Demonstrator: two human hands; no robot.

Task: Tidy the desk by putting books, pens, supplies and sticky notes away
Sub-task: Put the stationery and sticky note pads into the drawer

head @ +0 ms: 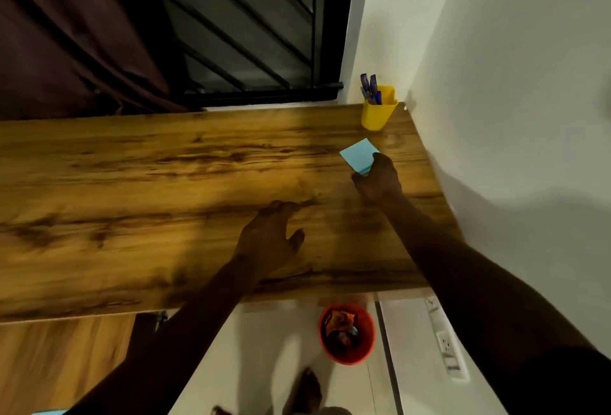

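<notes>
**Pinching the blue sticky notes near the bench's right end**

Your right grip [377,180] is pressed onto the near corner of the blue sticky notes [358,153]. The thumb sits at the pad's left edge and a finger lies curled over its top, so the pad is pinched between them. The rest of the pad sticks out beyond the fingertips, away from you, low over the wooden bench [132,183]. You cannot tell from this view whether it lies flat on the wood or is lifted just off it.

Further out past the pad, in the bench's far right corner, stands a yellow cup [377,115]. Blue pens [372,89] stand upright in it. The cup and the pad are near each other but apart. To the right of this grip the bench ends against a pale wall [496,84].

Your left grip [267,239] is to the left of the right one and nearer to you. It is spread palm down over bare wood, fingers loose, thumb out to the right, holding nothing. Whether its fingertips touch the surface is unclear.

Below the bench's near edge, under your right forearm, a red bin [350,359] sits on the floor with crumpled wrappers [340,322] inside. A dark window grille [248,17] and a curtain [66,34] lie beyond the bench's far edge.
</notes>
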